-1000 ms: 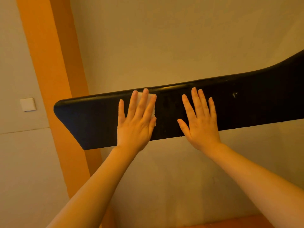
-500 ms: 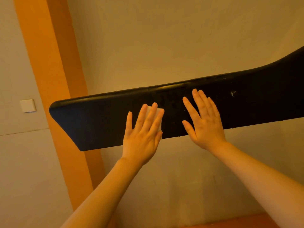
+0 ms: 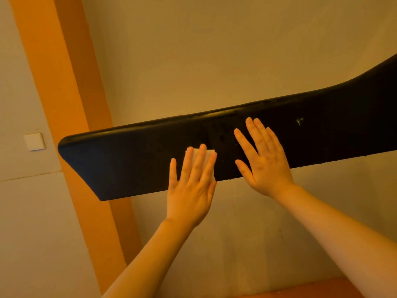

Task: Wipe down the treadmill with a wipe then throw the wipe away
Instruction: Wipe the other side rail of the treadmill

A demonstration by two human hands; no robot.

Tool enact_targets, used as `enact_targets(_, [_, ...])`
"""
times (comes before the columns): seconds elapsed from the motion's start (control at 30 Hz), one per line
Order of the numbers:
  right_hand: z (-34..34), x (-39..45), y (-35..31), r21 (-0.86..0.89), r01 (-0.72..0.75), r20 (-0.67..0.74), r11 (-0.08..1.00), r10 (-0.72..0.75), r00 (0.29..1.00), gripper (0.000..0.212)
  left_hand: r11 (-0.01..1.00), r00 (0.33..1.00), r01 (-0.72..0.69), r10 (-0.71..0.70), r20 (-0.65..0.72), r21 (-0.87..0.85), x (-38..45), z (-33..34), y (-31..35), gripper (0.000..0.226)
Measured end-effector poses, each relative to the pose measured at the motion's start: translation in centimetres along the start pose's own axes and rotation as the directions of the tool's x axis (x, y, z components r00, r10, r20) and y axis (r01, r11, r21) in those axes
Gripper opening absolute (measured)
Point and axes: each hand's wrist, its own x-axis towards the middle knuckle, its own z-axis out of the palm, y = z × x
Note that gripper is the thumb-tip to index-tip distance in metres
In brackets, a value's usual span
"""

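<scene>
A long black treadmill panel (image 3: pixel 133 160) runs across the head view, rising to the right, with a small pale scuff near its right part. My left hand (image 3: pixel 191 186) lies flat on its lower edge, fingers spread, pressing a white wipe (image 3: pixel 209 152) against the panel; only the wipe's top corners show past the fingertips. My right hand (image 3: pixel 263 160) rests flat on the panel just to the right, fingers together, with nothing under it that I can see.
Behind the panel is a beige wall (image 3: pixel 214 50) with an orange vertical beam (image 3: pixel 64 87) on the left. A white wall switch (image 3: pixel 34 141) sits at the far left. A reddish strip of floor (image 3: pixel 318 289) shows at the bottom right.
My left hand has slid the wipe down and to the right along the panel, closer to my right hand. My right hand has stayed on the same part of the panel.
</scene>
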Motion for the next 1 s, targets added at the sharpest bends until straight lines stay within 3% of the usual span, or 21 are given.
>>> enact_targets(0.43, [-0.6, 0.0, -0.2, 0.061, -0.011, 0.033, 0.998, 0.009, 0.999, 0.061, 1.0, 0.999, 0.03, -0.03, 0.014, -0.001, 1.4, 0.6, 3.2, 0.067])
enact_targets(0.6, [-1.9, 0.1, 0.5, -0.003, -0.148, 0.001, 0.989, 0.148, 0.989, 0.064, 0.999, 0.999, -0.038, 0.038, 0.01, 0.021, 1.9, -0.3, 1.9, 0.068])
enact_targets(0.77, [-2.7, -0.3, 2.6, -0.056, -0.121, 0.07, 0.991, 0.125, 0.99, 0.065, 0.996, 0.998, 0.043, -0.038, -0.058, 0.075, 6.6, -2.1, -1.3, 0.068])
enact_targets(1.0, [-2.7, -1.1, 3.7, -0.08, -0.118, 0.107, 0.99, 0.126, 0.986, 0.065, 1.0, 1.0, -0.005, 0.005, -0.031, 0.011, 5.4, -1.4, 0.4, 0.065])
